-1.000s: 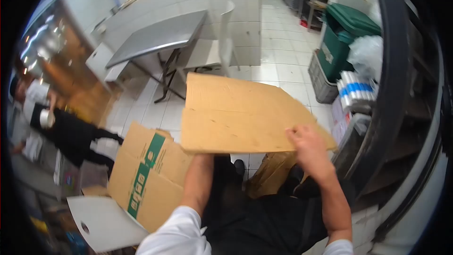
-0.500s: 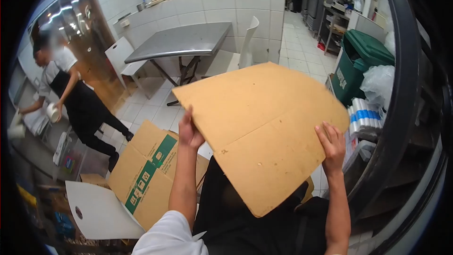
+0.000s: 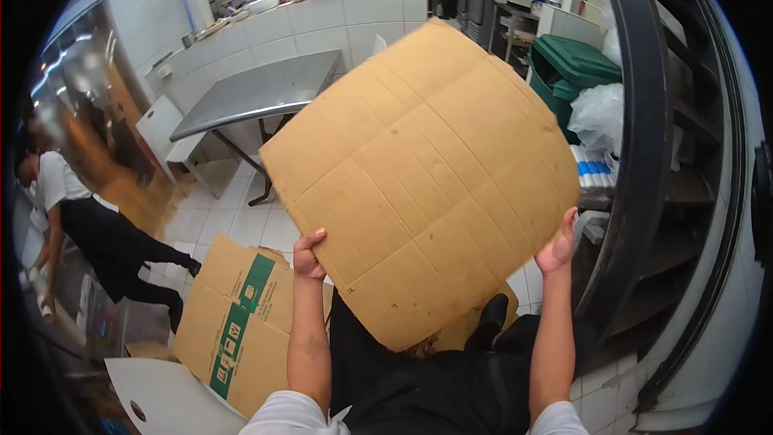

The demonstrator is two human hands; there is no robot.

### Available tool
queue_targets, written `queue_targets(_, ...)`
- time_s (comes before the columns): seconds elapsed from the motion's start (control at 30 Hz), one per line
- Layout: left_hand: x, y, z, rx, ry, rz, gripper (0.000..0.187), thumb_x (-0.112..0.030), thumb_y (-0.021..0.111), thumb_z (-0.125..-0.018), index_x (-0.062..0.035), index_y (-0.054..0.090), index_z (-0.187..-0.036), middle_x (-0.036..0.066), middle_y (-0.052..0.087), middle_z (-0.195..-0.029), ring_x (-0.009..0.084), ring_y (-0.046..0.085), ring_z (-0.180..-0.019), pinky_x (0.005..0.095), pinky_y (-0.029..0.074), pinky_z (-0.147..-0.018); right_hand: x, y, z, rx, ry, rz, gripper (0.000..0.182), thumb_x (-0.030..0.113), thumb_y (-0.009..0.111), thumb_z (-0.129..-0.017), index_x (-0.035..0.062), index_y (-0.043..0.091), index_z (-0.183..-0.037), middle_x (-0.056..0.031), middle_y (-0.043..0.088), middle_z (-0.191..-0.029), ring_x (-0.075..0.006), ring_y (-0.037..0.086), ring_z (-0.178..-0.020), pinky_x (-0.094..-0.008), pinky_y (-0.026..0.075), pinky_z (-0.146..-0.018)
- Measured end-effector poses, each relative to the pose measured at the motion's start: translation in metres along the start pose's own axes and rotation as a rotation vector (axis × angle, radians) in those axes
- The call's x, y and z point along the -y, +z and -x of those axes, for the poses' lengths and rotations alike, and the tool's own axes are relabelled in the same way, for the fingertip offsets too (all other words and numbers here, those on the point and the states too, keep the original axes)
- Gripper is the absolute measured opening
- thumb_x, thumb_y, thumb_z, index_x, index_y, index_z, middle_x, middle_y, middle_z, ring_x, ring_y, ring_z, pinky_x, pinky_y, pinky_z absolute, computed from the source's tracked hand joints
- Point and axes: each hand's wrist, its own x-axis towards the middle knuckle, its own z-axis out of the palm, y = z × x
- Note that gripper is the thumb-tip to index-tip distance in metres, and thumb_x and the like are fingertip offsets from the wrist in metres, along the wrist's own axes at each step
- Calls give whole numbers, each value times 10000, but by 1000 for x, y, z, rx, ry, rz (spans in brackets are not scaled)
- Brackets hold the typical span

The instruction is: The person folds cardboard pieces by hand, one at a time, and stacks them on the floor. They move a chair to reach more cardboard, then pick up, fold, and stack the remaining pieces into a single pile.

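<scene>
1. One flattened cardboard sheet (image 3: pixel 423 181) is up in front of the person, tilted, a corner pointing down toward their lap.
2. Two bare hands carry it: the left hand (image 3: pixel 308 254) grips the lower-left edge, fingers curled around it; the right hand (image 3: pixel 558 246) clasps the right edge, thumb on the near face.
3. One more cardboard box (image 3: pixel 237 322), with a green printed stripe, lies flattened on the tiled floor by the left arm.
4. One steel table (image 3: pixel 258 89) stands behind, with one green bin (image 3: pixel 573 72) to the right.
5. One co-worker (image 3: pixel 88 234) stands at the far left.
</scene>
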Motion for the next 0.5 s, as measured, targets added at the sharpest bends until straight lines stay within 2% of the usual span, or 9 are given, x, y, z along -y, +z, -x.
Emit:
queue_targets(0.03, 1, -9, -1, 6, -42, -33, 620, -79, 579, -915, 61, 390, -1488, 277, 561, -1404, 428, 594, -1268, 552, 522, -1060, 1, 19, 2, -42, -174, 75, 797, 602, 628, -948, 56, 450, -1501, -164, 508, -1502, -318, 510, -1359, -489, 418, -1127)
queue_targets(0.07, 3, -22, -2, -19, -26, -30, 620, -79, 579, -915, 61, 390, -1488, 277, 561, -1404, 428, 594, -1268, 552, 522, -1060, 8, 32, 8, -20, -129, 30, 697, 440, 723, -945, 66, 468, -1474, -132, 580, -1411, -279, 550, -1302, -452, 456, -1078)
queue_targets(0.1, 4, -32, -9, -4, -84, -10, 610, -74, 585, -919, 59, 397, -1484, 273, 563, -1403, 420, 601, -1263, 542, 528, -1055, 10, 28, 1, -14, -105, 29, 697, 440, 723, -945, 66, 468, -1474, -132, 580, -1411, -279, 550, -1302, -452, 456, -1078)
queue_targets(0.17, 4, -36, -11, -3, -144, 11, 600, -69, 591, -924, 57, 405, -1480, 270, 565, -1402, 411, 608, -1257, 533, 533, -1050, 18, 18, -10, -52, -234, 438, 582, 249, 740, -955, 53, 497, -1447, -113, 603, -1389, -268, 580, -1268, -410, 496, -1032)
queue_targets(0.2, 5, -33, -17, 2, -150, -35, 595, -57, 596, -928, 54, 404, -1480, 265, 571, -1395, 403, 615, -1251, 524, 540, -1043, 23, 35, -9, -82, -246, 462, 478, 94, 722, -949, 26, 555, -1391, -105, 649, -1324, -243, 639, -1173, -358, 521, -981)
queue_targets(0.23, 7, -30, -21, 5, -160, -79, 591, -46, 601, -932, 50, 403, -1481, 260, 577, -1389, 395, 622, -1244, 516, 546, -1036, 26, 38, -12, -78, -241, 466, 478, 94, 722, -949, 26, 555, -1391, -105, 649, -1324, -243, 639, -1173, -358, 521, -981)
queue_targets(0.3, 15, -32, -33, -4, -157, -95, 589, -39, 601, -938, 47, 400, -1484, 257, 583, -1380, 392, 629, -1234, 515, 551, -1029, 33, 39, -14, -188, -420, 1219, 367, 79, 705, -956, -6, 623, -1303, -113, 693, -1238, -226, 671, -1093, -344, 525, -959)
queue_targets(0.43, 36, -43, -48, -19, -167, -146, 565, -31, 591, -960, 43, 393, -1484, 245, 582, -1379, 383, 626, -1237, 516, 548, -1034, 43, 58, -6, -158, -512, 1279, 293, 77, 704, -958, -22, 669, -1231, -116, 718, -1171, -203, 682, -1034, -331, 520, -933)
queue_targets(0.5, 49, -42, -43, -6, -146, -65, 557, -27, 594, -960, 41, 400, -1477, 238, 574, -1392, 380, 617, -1249, 518, 542, -1041, 47, 68, -2, -162, -506, 951, 314, 113, 703, -971, -48, 657, -1237, -125, 712, -1191, -214, 680, -1047, -326, 514, -938)
